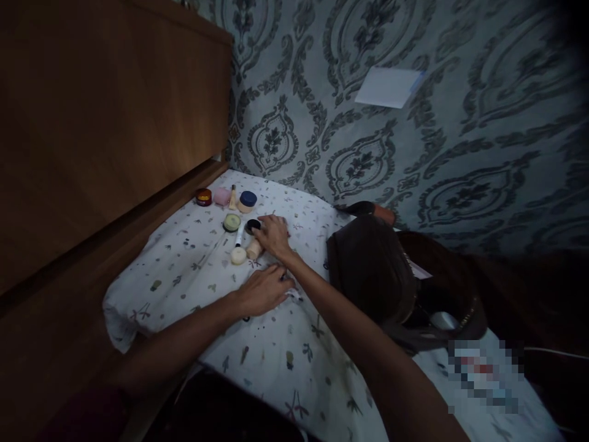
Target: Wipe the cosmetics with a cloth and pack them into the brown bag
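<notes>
My right hand (pixel 275 236) reaches over the cloth, its thumb and forefinger at the edge of a small black round container (pixel 253 225). A beige bottle (pixel 254 248) lies just below those fingers. Closer to me, my left hand (pixel 263 291) rests low on the cloth with fingers loosely spread; a small dark spot by its fingertips is too unclear to name. Beside the right hand are a slim white tube with a black cap (pixel 240 234), a round cream-coloured jar (pixel 238 256) and a jar with a pale green top (pixel 231 223).
Farther back stand an amber jar (pixel 203 196), a pink container (pixel 222 196), a small beige tube (pixel 232 199) and a blue-lidded jar (pixel 247 201). A dark brown bag (pixel 372 267) sits at right. Wooden furniture (pixel 115 123) borders the patterned cloth (pixel 193 288) on the left.
</notes>
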Demonstrator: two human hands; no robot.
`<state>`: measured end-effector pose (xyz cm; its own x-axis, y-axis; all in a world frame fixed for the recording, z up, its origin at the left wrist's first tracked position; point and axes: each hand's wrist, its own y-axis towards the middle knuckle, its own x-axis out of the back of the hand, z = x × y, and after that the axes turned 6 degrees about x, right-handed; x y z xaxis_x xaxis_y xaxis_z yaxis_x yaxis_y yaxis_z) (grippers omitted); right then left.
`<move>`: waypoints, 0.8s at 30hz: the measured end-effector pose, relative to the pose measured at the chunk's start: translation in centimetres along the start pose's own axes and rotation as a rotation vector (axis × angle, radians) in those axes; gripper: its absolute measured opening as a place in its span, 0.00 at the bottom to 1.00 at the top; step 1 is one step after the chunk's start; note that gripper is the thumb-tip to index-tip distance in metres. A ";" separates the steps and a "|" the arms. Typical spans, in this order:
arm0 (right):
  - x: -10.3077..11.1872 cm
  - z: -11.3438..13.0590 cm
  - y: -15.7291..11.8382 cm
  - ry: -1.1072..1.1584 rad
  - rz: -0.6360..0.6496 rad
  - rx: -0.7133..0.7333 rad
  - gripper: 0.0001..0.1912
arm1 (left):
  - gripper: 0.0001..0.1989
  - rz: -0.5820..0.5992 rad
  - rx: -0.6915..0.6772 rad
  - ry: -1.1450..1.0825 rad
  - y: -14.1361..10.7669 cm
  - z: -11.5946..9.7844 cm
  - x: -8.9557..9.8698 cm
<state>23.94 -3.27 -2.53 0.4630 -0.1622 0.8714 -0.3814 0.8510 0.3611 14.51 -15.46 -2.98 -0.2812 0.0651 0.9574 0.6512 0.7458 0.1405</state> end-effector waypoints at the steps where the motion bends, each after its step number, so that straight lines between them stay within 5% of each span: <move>1: -0.2 0.5 0.4 0.000 0.030 0.036 0.21 | 0.11 0.010 0.007 -0.011 0.0 0.0 0.0; 9: -1.8 4.3 3.8 -0.012 0.220 0.173 0.27 | 0.12 -0.039 -0.010 -0.036 0.4 0.1 -0.3; 15: -2.4 4.9 4.4 0.021 0.217 0.171 0.23 | 0.10 -0.032 -0.022 -0.039 0.5 0.2 -0.3; 20: -2.2 4.1 4.0 0.282 0.010 0.124 0.23 | 0.11 -0.023 -0.021 -0.025 0.4 0.3 -0.3; 24: -0.8 3.0 2.9 0.725 -0.170 -0.054 0.24 | 0.10 -0.057 -0.010 -0.050 0.5 0.6 -0.5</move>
<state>20.09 -2.17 -1.15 0.9307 0.0605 0.3608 -0.2263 0.8701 0.4379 14.54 -14.77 -3.51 -0.3527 0.0565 0.9340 0.6401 0.7427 0.1967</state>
